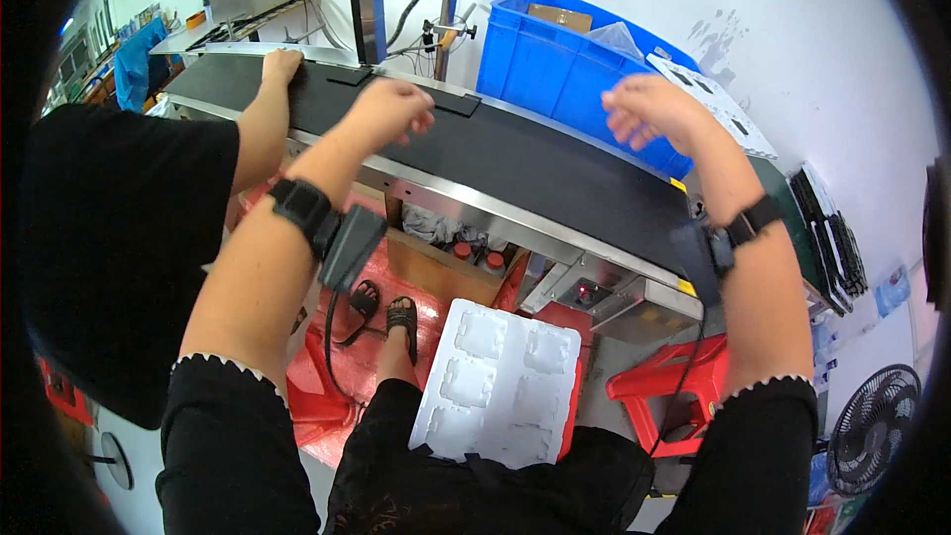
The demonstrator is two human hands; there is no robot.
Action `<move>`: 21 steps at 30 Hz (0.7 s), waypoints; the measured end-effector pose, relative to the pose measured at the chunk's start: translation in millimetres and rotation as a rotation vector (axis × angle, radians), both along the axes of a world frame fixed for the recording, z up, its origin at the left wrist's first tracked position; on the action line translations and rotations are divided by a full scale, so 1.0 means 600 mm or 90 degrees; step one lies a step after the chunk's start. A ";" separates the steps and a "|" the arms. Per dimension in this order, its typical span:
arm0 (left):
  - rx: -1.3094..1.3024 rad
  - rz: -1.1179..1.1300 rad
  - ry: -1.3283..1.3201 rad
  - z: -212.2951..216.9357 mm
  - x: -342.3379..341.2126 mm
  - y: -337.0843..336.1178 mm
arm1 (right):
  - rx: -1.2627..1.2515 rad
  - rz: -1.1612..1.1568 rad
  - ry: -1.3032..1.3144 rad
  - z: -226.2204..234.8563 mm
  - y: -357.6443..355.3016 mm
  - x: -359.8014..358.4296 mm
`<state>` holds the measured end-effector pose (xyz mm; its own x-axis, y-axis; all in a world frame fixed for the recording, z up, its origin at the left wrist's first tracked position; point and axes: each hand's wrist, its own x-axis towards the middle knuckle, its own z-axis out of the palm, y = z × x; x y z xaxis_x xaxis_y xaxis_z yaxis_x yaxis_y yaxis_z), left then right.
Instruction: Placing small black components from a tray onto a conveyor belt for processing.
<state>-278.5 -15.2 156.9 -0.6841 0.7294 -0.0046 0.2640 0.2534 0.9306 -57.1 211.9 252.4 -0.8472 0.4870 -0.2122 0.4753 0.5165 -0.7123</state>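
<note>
My left hand (pixel 389 111) hovers over the black conveyor belt (pixel 555 168), its fingers loosely bent, slightly apart and a little blurred. Nothing shows in it. Close by its fingertips lies a flat black rectangular piece (pixel 458 105) on the belt, and a second black piece (pixel 349 75) sits further left. My right hand (pixel 649 111) is raised in front of the blue plastic bin (pixel 540 64), fingers drooping apart and slightly blurred, with nothing visible in it. A white moulded tray (pixel 495 376) with shallow recesses rests at my lap.
At the left, a co-worker's hand (pixel 282 64) touches the belt's far end. A white tray with dark pieces (pixel 728 109) leans by the bin. Stacked trays (pixel 832 233) stand at right, above a red stool (pixel 669 386) and a black fan (pixel 874 426). A metal post (pixel 451 10) rises behind the belt.
</note>
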 end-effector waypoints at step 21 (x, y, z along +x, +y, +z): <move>-0.303 0.043 0.558 -0.124 -0.170 0.139 | 0.392 0.018 -0.046 -0.172 0.054 -0.132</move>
